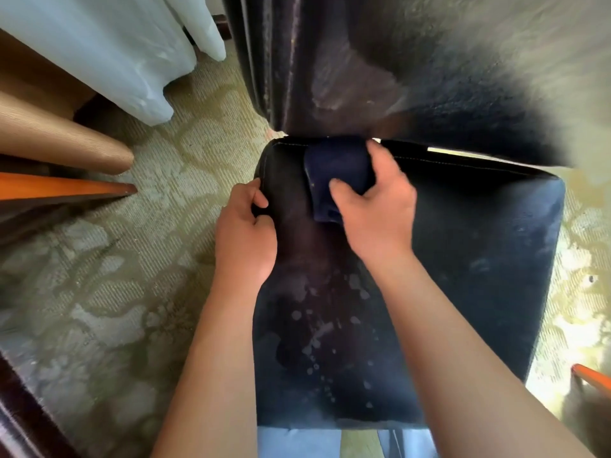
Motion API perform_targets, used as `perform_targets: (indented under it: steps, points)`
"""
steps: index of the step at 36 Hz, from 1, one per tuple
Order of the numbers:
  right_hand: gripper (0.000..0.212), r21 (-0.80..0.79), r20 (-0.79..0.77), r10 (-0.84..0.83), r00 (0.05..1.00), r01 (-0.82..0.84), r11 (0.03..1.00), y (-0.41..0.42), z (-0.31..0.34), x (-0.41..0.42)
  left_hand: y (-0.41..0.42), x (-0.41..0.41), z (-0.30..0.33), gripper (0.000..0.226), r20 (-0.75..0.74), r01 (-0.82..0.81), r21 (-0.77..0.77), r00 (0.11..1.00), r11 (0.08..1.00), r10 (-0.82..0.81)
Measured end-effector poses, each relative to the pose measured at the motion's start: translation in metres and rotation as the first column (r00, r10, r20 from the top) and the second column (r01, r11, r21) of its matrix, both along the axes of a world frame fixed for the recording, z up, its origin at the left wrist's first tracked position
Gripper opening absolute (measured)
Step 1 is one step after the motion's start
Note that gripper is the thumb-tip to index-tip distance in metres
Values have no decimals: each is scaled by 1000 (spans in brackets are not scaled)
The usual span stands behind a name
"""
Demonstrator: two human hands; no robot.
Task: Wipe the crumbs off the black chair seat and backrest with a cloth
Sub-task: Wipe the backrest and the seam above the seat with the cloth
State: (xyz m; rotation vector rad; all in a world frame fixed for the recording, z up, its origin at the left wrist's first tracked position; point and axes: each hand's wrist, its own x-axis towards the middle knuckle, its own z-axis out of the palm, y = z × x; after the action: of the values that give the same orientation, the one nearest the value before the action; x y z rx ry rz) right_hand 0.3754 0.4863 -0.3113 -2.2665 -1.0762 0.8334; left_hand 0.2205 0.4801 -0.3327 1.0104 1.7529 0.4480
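Note:
The black chair seat (479,259) fills the middle of the head view, with pale smears and specks near its front (317,342). Its dark backrest (413,77) rises at the top and looks blurred. My right hand (373,209) presses a folded dark blue cloth (334,170) onto the back of the seat, close to the gap under the backrest. My left hand (244,233) grips the seat's left edge, thumb on top and fingers curled around the side.
Patterned beige carpet (132,276) surrounds the chair. A white tablecloth (115,51) hangs at the upper left above wooden furniture legs (82,150). An orange-brown wooden edge (591,375) pokes in at the lower right.

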Motion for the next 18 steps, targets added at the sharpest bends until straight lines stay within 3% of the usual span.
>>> perform_targets:
  steps: [3,7,11,18]
  points:
    - [69,60,35,-160,987,157,986,-19,6,21,-2,-1,-3,31,2,6,-1,1000,1000,-6]
    - [73,84,137,-255,957,245,966,-27,2,39,1,1,-2,33,-6,-1,0,1000,1000,1]
    - [68,6,175,-146,974,147,989,-4,-10,22,1,2,2,30,9,17,-24,1000,1000,-16]
    - [63,-10,88,-47,995,48,999,11,-20,-6,2,4,-6,42,3,78,-33,997,996,-78]
